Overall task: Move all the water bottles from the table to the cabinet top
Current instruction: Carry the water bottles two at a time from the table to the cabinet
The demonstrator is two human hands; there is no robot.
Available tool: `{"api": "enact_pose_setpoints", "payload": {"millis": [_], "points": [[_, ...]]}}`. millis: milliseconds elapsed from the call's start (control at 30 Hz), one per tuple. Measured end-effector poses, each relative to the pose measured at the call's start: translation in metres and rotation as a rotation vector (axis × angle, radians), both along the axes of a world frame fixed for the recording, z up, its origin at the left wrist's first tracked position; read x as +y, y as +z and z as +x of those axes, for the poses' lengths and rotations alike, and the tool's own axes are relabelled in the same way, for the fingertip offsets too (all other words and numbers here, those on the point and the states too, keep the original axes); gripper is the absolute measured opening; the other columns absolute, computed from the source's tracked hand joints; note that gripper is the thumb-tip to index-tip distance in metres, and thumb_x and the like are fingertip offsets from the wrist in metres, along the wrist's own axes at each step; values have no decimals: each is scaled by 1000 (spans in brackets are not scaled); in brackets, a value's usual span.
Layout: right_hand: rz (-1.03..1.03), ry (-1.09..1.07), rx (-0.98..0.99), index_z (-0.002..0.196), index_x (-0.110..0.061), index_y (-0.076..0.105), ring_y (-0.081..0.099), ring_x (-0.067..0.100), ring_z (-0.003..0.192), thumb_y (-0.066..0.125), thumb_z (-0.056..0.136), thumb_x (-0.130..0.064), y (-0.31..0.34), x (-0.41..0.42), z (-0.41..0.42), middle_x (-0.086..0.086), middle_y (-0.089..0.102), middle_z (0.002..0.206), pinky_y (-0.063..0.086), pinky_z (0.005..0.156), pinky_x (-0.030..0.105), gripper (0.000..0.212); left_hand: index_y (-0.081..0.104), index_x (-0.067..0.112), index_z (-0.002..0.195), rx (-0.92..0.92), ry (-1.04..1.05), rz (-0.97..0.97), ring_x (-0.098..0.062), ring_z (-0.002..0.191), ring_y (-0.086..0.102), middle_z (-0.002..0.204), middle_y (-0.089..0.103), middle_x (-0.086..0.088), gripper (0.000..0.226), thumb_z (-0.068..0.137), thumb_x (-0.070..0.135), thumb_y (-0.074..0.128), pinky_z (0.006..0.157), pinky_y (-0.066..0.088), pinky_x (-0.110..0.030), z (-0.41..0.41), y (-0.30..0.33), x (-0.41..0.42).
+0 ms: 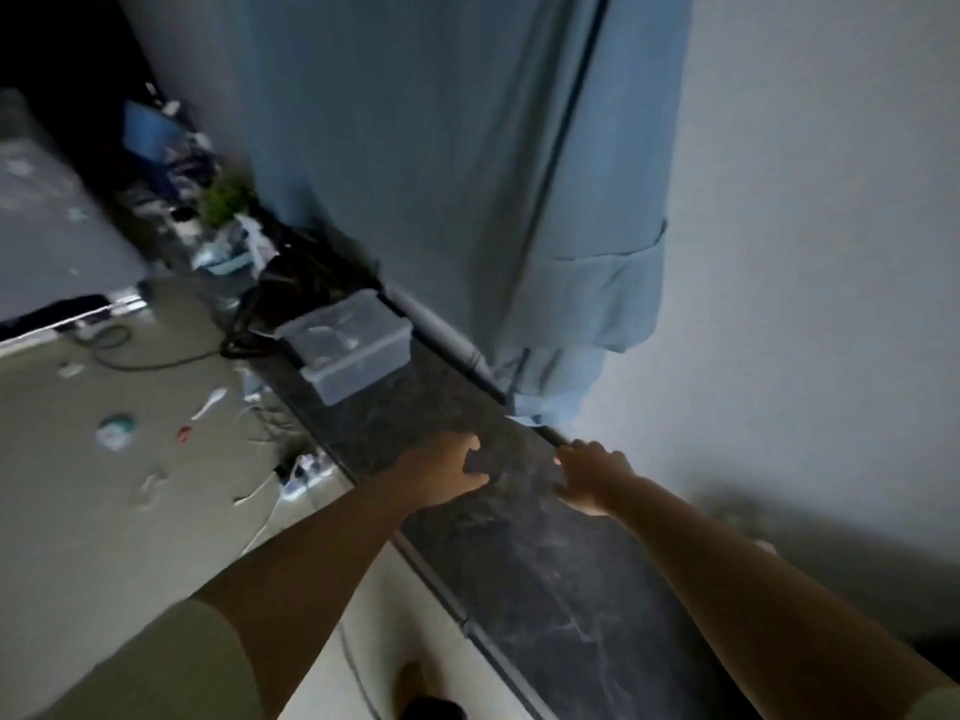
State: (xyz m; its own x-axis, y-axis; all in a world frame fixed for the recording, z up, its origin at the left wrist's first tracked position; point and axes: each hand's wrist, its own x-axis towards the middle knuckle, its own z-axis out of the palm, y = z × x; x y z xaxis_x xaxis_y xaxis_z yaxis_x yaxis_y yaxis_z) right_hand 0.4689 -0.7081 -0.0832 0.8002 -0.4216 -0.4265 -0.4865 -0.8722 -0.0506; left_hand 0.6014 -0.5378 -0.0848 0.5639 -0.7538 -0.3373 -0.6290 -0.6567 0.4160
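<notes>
A: Where's the bottle?
B: Can't see one, img blurred. Both hands are reaching over the dark top; left hand and right hand are curling w/ a gap between. Gripping anything? Can't tell.
A: Handling?
B: Prob light, slick, squashy plastic. I'd be holding mid-body.

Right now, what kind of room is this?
Probably a lived-in home room, maybe a bedroom. A light blue curtain hangs behind a dark marble-look cabinet top, a clear plastic box sits on it, and litter and cables lie on the floor.
</notes>
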Motion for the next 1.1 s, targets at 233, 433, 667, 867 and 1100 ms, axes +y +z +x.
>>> {"api": "enact_pose_setpoints", "payload": {"millis": [233, 433, 667, 867, 1100], "points": [[71, 398, -13, 144, -20, 37, 34, 28, 140, 49, 93, -41, 21, 142, 116, 8, 34, 153, 32, 113, 45, 56, 43, 17, 141, -60, 378, 45, -24, 132, 45, 145, 46, -7, 56, 92, 42, 57, 103, 37, -31, 48, 18, 181], [44, 676, -100, 124, -15, 54, 53, 29, 123, 51, 92, -36, 34, 274, 188, 11, 56, 131, 45, 100, 39, 38, 42, 20, 137, -98, 584, 68, -24, 122, 52, 133, 53, -7, 56, 90, 46, 58, 97, 42, -34, 67, 31, 314], [24, 822, -114, 123, -12, 52, 54, 30, 121, 50, 91, -35, 42, 429, 268, 14, 55, 130, 46, 99, 39, 39, 42, 21, 137, -140, 716, 79, -23, 121, 53, 131, 53, -8, 58, 89, 48, 59, 97, 42, -33, 114, 45, 476], [35, 946, -147, 133, -12, 45, 48, 31, 125, 49, 95, -36, 54, 547, 323, 14, 47, 135, 42, 99, 38, 45, 42, 20, 137, -165, 855, 77, -24, 120, 53, 130, 55, -7, 58, 89, 49, 58, 97, 43, -34, 147, 56, 582], [23, 1078, -105, 129, -10, 47, 49, 32, 123, 48, 95, -35, 49, 642, 393, 15, 48, 132, 43, 99, 40, 42, 39, 20, 139, -133, 977, 102, -23, 123, 51, 134, 52, -7, 59, 90, 48, 56, 100, 42, -36, 190, 44, 663]]}}
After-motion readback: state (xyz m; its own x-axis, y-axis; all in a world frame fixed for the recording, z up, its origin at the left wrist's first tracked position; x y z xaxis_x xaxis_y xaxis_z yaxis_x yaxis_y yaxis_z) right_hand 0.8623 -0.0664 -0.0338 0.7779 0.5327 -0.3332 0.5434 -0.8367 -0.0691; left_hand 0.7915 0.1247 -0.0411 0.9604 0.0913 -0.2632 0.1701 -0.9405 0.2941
